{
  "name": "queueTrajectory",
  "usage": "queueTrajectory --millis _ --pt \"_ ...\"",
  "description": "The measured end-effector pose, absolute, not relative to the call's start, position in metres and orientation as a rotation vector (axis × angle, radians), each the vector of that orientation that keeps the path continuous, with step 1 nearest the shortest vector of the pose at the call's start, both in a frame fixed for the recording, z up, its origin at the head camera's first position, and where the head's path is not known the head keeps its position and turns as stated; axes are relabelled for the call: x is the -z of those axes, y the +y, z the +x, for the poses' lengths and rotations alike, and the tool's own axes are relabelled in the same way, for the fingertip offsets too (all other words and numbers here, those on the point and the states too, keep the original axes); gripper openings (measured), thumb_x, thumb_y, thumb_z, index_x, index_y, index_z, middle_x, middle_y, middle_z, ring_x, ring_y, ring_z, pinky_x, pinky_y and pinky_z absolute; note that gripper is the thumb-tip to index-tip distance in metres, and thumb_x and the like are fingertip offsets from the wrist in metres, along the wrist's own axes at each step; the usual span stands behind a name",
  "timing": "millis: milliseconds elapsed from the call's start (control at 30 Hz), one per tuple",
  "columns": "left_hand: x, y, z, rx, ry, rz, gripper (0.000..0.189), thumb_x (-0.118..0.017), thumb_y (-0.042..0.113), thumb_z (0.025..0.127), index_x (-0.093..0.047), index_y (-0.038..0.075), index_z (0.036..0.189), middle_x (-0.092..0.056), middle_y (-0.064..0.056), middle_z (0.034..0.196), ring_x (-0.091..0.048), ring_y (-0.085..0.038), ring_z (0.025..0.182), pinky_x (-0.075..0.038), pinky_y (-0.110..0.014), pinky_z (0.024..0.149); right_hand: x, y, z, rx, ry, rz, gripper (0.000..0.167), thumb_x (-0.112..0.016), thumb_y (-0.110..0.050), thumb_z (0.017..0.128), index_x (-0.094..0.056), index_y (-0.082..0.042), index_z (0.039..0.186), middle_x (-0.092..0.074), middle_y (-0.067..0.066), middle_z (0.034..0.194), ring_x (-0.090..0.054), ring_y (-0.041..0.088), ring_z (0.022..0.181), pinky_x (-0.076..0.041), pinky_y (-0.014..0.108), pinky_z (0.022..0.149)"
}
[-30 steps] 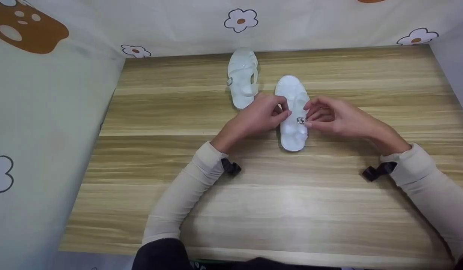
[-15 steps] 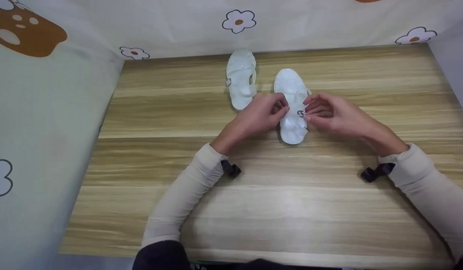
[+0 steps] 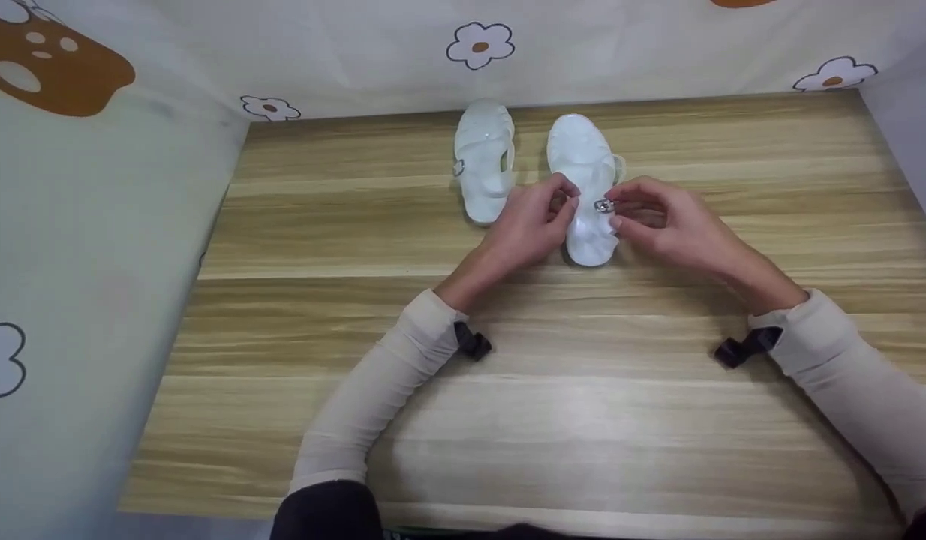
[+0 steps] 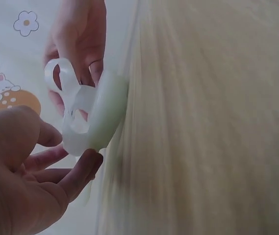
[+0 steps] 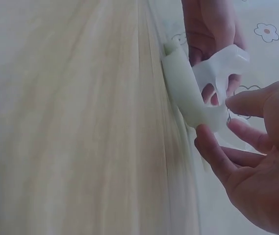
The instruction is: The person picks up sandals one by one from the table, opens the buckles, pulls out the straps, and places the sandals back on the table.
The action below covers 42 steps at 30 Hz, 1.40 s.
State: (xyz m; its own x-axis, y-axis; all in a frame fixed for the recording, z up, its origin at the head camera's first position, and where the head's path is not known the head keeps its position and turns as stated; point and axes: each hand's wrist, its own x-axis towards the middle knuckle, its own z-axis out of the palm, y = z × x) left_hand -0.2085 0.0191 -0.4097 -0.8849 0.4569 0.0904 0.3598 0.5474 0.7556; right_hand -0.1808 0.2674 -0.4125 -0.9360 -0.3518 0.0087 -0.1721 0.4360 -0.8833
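Observation:
A white sandal (image 3: 579,146) points toward the back of the table, held between both hands. My left hand (image 3: 534,214) pinches its left side with thumb and fingertips. On the other side, my right hand (image 3: 673,217) has its fingers on the right edge, close to a small silver buckle (image 3: 604,205). From the left wrist, the sandal's heel end (image 4: 107,112) shows close over the wood, its open straps (image 4: 63,76) sticking up. The matching sandal (image 3: 484,165) lies to the left, its heel partly behind my left hand.
The wood-grain table (image 3: 508,420) ends at a patterned cloth wall (image 3: 358,60) just behind both sandals. Another patterned wall (image 3: 95,262) rises on the left. Black wrist cameras (image 3: 474,341) hang under the sleeves.
Both hands have carried the sandal away from the person toward the back wall. Its toe is now nearly level with that of the left sandal, which has stayed put.

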Motion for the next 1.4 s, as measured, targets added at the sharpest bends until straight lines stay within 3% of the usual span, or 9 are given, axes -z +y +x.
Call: queueTrajectory --millis 333,767,1067,1400 --pt "0.414 0.032 -0.223 -1.290 2.729 0.568 0.021 -0.053 0.025 0.114 -0.065 0.011 0.124 -0.064 0.001 0.086 -0.062 -0.011 0.079 -0.047 -0.023 0.067 0.413 0.261 -0.203 1.521 2.543 -0.425 0.037 -0.072 -0.019 0.105 -0.066 -0.006 0.139 -0.070 0.011 0.139 -0.067 0.023 0.133 -0.052 0.022 0.112" --pt "0.421 0.047 -0.235 -1.294 2.774 0.450 0.024 -0.047 0.027 0.116 -0.060 0.012 0.130 -0.059 0.002 0.091 -0.056 -0.013 0.080 -0.045 -0.028 0.069 0.415 0.261 -0.224 1.505 2.592 -0.387 0.037 -0.070 -0.020 0.106 -0.065 -0.005 0.140 -0.070 0.014 0.141 -0.066 0.023 0.133 -0.053 0.026 0.113" --pt "0.424 0.052 -0.246 -1.318 2.778 0.394 0.027 -0.049 0.027 0.115 -0.061 0.014 0.135 -0.059 0.004 0.092 -0.056 -0.012 0.080 -0.044 -0.026 0.069 0.418 0.261 -0.235 1.507 2.595 -0.375 0.038 -0.070 -0.021 0.107 -0.064 -0.004 0.140 -0.069 0.016 0.142 -0.066 0.026 0.134 -0.050 0.039 0.119" --pt "0.431 0.055 -0.256 -1.447 2.707 0.334 0.026 -0.053 0.026 0.113 -0.062 0.016 0.135 -0.054 0.004 0.086 -0.052 -0.011 0.076 -0.040 -0.025 0.066 0.423 0.262 -0.244 1.551 2.596 -0.339 0.040 -0.068 -0.021 0.107 -0.062 -0.003 0.143 -0.068 0.018 0.144 -0.065 0.022 0.134 -0.051 0.032 0.117"
